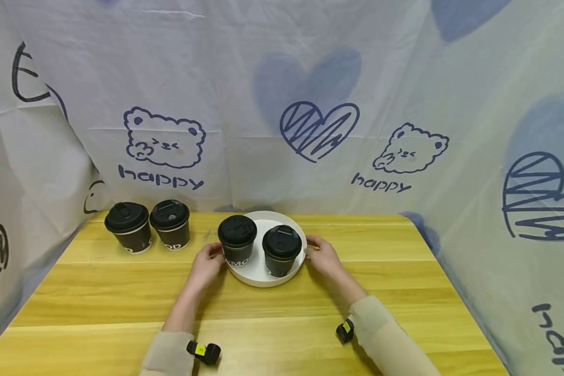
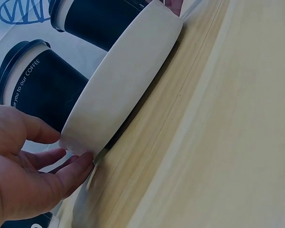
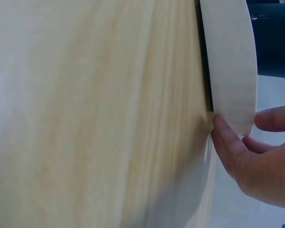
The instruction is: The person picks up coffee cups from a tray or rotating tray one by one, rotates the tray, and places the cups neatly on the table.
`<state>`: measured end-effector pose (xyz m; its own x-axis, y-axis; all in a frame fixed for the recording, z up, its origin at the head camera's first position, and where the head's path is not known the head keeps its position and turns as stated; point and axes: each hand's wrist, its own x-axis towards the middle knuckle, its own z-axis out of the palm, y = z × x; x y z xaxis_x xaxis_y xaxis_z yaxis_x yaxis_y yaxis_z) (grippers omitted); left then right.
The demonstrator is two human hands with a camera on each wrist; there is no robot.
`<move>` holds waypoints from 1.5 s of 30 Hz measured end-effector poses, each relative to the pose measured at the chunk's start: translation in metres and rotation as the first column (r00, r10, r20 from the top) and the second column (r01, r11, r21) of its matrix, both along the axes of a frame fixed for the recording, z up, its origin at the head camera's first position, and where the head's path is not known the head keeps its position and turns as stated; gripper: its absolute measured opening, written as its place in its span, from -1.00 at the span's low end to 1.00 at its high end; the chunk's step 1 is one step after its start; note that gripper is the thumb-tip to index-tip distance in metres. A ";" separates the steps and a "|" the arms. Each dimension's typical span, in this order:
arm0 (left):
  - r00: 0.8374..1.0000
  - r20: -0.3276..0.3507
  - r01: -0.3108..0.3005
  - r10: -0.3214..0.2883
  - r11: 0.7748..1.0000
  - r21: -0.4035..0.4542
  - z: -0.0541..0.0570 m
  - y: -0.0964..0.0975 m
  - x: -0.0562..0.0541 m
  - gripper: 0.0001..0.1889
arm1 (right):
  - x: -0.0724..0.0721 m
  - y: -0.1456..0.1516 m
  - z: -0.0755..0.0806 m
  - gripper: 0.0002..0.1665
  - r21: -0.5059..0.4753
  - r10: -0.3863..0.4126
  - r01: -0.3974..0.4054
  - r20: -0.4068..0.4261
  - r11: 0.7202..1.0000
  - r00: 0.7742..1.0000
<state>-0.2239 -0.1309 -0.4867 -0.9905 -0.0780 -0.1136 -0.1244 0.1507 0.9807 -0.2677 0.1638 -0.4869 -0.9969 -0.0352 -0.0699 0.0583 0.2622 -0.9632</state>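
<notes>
A round white tray (image 1: 266, 282) carries two black paper coffee cups with black lids, the left cup (image 1: 237, 253) and the right cup (image 1: 280, 261), both upright. My left hand (image 1: 207, 263) grips the tray's left side, its thumb at the rim and fingertips curled under the lower edge in the left wrist view. On the opposite side my right hand (image 1: 323, 257) holds the tray in the same way, thumb at the rim and fingers at the bottom edge. A dark gap shows under the tray wall (image 2: 128, 76) in the left wrist view.
Two more lidded black cups stand at the back left of the wooden table (image 1: 263, 334): a larger-looking cup (image 1: 135, 237) and, right of it, another cup (image 1: 175, 235). A white printed cloth (image 1: 244, 172) hangs behind the table and along its sides.
</notes>
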 end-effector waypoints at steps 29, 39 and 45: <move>0.999 0.006 0.048 -0.048 0.999 -0.003 -0.002 -0.009 -0.011 -0.47 | -0.014 0.004 -0.005 -0.48 -0.024 0.028 -0.028 0.008 0.999 1.000; 0.999 -0.003 0.043 -0.044 0.998 -0.044 0.002 -0.006 -0.002 -0.43 | -0.004 0.004 -0.002 -0.47 0.014 0.026 -0.026 -0.006 1.000 1.000; 0.999 -0.013 0.049 -0.049 0.998 -0.035 0.002 -0.005 -0.002 -0.43 | -0.001 0.005 0.000 -0.47 0.038 0.024 -0.023 -0.011 0.999 1.000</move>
